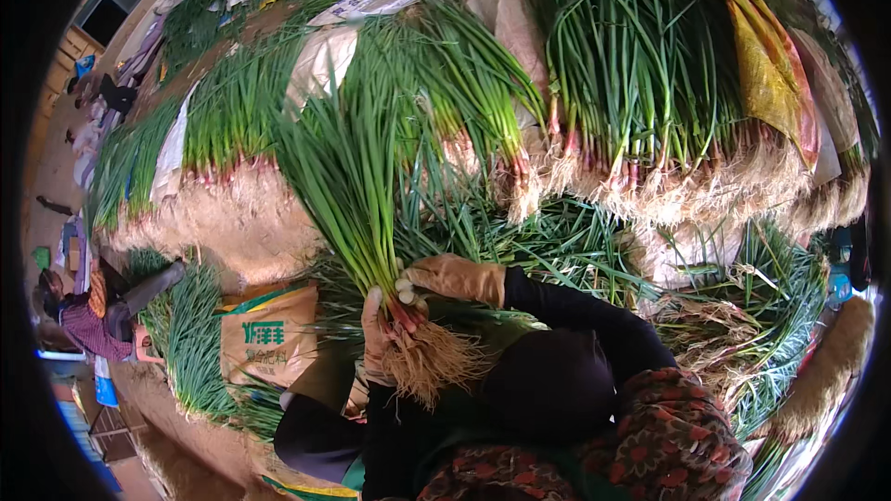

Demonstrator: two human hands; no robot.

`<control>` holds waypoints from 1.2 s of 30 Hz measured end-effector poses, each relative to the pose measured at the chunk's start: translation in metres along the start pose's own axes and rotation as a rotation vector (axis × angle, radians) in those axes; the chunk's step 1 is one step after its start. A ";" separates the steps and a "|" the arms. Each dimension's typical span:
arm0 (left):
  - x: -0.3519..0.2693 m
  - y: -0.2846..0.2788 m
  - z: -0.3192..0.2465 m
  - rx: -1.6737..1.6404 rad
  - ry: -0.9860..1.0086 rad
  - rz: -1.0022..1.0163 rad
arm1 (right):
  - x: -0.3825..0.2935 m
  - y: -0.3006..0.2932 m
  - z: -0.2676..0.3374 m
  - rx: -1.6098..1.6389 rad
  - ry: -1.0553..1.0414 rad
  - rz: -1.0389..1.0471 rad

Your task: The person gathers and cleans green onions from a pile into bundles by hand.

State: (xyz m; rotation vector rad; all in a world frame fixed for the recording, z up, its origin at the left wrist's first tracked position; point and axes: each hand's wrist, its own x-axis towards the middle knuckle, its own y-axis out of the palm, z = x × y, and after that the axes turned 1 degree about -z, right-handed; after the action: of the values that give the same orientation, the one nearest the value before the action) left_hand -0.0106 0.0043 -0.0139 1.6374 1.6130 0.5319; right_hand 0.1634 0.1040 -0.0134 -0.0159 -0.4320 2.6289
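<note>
A bunch of long green allium plants [362, 209] with reddish stem bases and pale hairy roots [428, 362] is held up before me. My left hand [374, 327], in a pale glove, grips the bunch low, beside the roots. My right hand [435, 278], in a tan glove with whitish fingertips, closes round the stems just above the reddish bases. The leaves fan up and to the left over other bunches. Loose green leaves [571, 243] lie behind my right hand.
Rows of similar plants [626, 83] with roots towards me lie across the back, with a yellow woven sack [773, 69] among them. A printed fertilizer sack [271, 334] lies at left. Another person [97, 323] sits further left. Root piles [710, 334] are at right.
</note>
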 end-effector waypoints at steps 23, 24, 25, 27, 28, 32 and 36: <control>0.012 0.053 0.004 -0.455 -0.206 -0.051 | -0.046 -0.148 -0.057 -1.339 0.577 -0.816; 0.014 0.054 0.011 -0.371 -0.153 -0.106 | -0.049 -0.134 -0.053 -1.446 0.921 -0.802; 0.019 0.031 0.024 -0.433 -0.110 0.061 | -0.054 -0.124 -0.045 -1.127 0.184 -1.006; 0.021 0.019 0.029 -0.509 -0.109 0.242 | -0.079 -0.117 -0.114 -0.648 0.150 -0.882; 0.023 0.024 0.030 -0.537 -0.133 0.233 | -0.088 -0.110 -0.140 -0.397 0.235 -0.828; 0.014 0.036 0.015 -0.480 -0.216 -0.055 | -0.101 -0.085 -0.223 -0.226 0.227 -0.896; 0.013 0.023 0.022 -0.461 -0.112 0.011 | -0.074 -0.083 -0.090 -1.003 0.404 -0.842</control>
State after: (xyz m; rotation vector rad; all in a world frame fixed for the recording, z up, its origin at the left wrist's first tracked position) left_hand 0.0221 0.0141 -0.0130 1.3049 1.2834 0.7414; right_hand 0.2740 0.1671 -0.0787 -0.5406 -1.2237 1.3460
